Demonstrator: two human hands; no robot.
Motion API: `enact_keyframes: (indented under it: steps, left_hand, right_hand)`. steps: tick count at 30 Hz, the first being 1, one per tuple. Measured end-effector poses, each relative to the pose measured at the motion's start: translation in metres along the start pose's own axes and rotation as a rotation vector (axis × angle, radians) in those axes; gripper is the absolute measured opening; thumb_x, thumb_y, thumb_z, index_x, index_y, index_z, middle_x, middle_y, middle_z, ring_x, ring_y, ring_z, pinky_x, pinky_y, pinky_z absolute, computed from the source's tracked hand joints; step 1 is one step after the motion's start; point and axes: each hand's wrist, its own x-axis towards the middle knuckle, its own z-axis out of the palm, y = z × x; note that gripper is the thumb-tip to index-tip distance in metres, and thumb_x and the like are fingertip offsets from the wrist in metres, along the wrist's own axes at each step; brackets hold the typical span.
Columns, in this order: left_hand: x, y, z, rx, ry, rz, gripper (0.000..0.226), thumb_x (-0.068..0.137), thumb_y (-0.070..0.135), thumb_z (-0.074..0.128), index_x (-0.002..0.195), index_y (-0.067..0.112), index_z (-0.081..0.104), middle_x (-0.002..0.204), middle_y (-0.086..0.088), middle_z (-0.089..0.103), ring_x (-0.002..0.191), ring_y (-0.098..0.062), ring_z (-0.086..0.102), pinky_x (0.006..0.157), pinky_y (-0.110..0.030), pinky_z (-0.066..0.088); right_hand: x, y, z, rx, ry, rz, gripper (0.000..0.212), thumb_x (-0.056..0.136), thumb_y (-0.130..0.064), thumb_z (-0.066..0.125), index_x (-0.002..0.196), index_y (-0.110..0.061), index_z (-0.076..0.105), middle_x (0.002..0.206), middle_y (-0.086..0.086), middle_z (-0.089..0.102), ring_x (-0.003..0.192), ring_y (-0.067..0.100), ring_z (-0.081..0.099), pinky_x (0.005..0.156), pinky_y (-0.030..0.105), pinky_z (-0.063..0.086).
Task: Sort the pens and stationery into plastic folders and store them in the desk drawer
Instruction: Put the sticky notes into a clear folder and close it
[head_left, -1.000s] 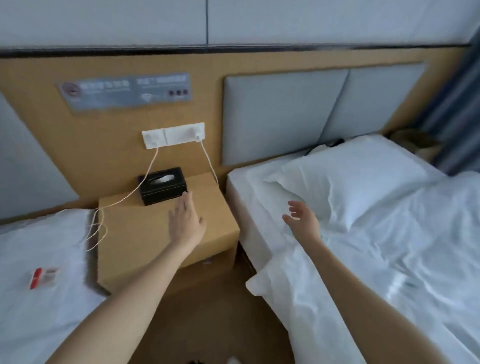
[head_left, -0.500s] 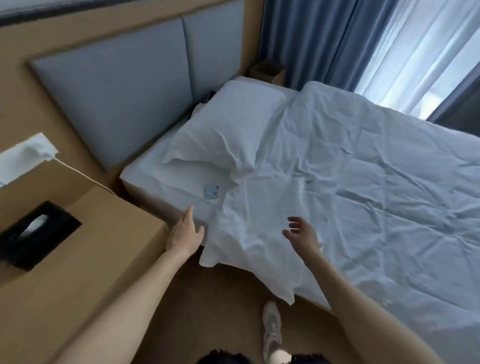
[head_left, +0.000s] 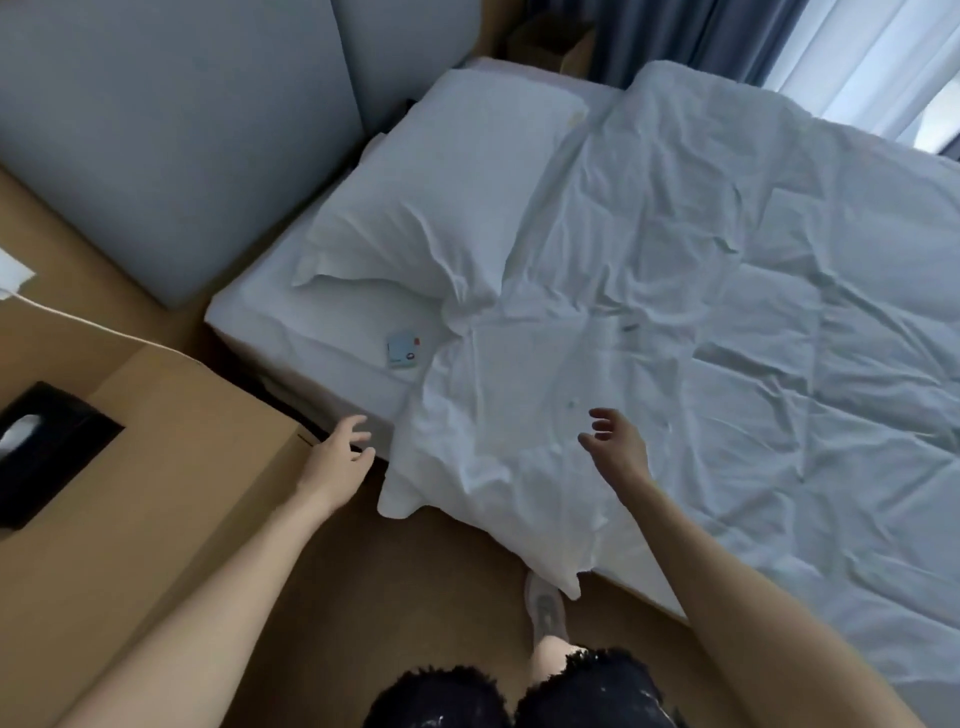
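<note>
Nearest, dark frayed shorts (head_left: 519, 691) and a pale shoe (head_left: 545, 608) stand on the brown floor (head_left: 415, 582) between nightstand and bed; both bare forearms reach forward from the lower corners; the left hand (head_left: 337, 462) hangs palm down at the nightstand (head_left: 171, 499) corner, by the dark gap beside the mattress, fingers loosely spread and slightly bent, holding nothing; the right hand (head_left: 618, 447) floats above the rumpled white duvet (head_left: 727, 364), fingers loosely curled with thumb apart, empty as well; whether it touches the cloth cannot be told. Against half a second ago the view has swung down and in toward the bed, so the tissue box (head_left: 47, 457) now sits at the left edge and the shorts fill more of the bottom, while the hands keep much the same pose. Past the hands a small pale blue card (head_left: 402, 351) with a red mark lies flat on the sheet (head_left: 291, 322), just beside the folded duvet edge and below the pillow (head_left: 447, 197); it is too small to tell what it is; no pens or folders can be made out. Farther off stand the grey headboard (head_left: 171, 130) and the curtains (head_left: 727, 36).
</note>
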Motion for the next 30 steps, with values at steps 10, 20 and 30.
enact_keyframes:
  steps: [10, 20, 30]
  left_hand:
    - [0.100, 0.073, 0.107, -0.157, -0.087, -0.152, 0.047, 0.097, 0.017, 0.048, 0.142, 0.015, 0.035, 0.144, -0.003, 0.043, 0.127, -0.019, 0.045, 0.098, -0.026, 0.035]
    - [0.141, 0.069, 0.178, -0.301, -0.180, -0.346, 0.068, 0.095, 0.020, 0.053, 0.150, 0.015, 0.013, 0.151, -0.009, 0.030, 0.137, -0.023, 0.033, 0.107, -0.034, 0.035]
    - [0.129, 0.071, 0.161, -0.434, -0.046, -0.250, 0.007, 0.095, 0.007, 0.053, 0.100, 0.008, 0.056, 0.095, -0.001, 0.058, 0.070, -0.010, 0.063, 0.057, -0.016, 0.050]
  right_hand:
    - [0.122, 0.017, -0.032, -0.096, -0.019, 0.066, 0.051, 0.084, -0.012, 0.067, 0.132, -0.011, 0.047, 0.124, 0.013, 0.055, 0.112, 0.026, 0.053, 0.091, 0.036, 0.044]
    - [0.169, 0.057, -0.011, -0.396, 0.104, 0.167, 0.079, 0.078, -0.027, 0.074, 0.141, -0.007, 0.033, 0.145, 0.017, 0.033, 0.131, 0.037, 0.035, 0.106, 0.049, 0.031]
    - [0.174, 0.059, -0.016, -0.433, 0.140, 0.297, 0.080, 0.077, -0.033, 0.075, 0.139, -0.008, 0.031, 0.145, 0.019, 0.028, 0.130, 0.041, 0.033, 0.103, 0.057, 0.030]
